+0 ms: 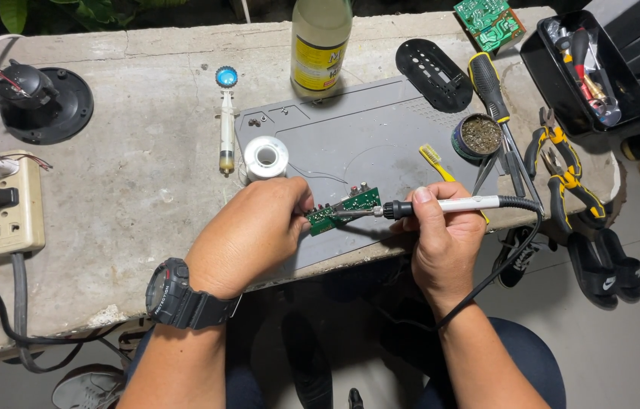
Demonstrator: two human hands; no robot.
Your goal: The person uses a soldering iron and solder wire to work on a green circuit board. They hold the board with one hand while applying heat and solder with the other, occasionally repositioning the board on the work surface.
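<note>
Circuit board (344, 210), small and green, sits lifted just above the near edge of the grey work mat (380, 136), pinched at its left end by the left hand (248, 235), whose fingers are curled closed around it. The right hand (445, 238) is wrapped shut around the white soldering iron (441, 205), held like a pen, its dark tip resting on the board's upper face, so the soldering looks to be under way and not finished. No solder wire is visibly fed to the joint; the spool of solder (265, 157) stands just beyond the left hand on the mat. How many joints are already done is too small to tell. A tin of brass cleaning wool (480, 135) and a yellow brush (433, 160) lie near, unused
</note>
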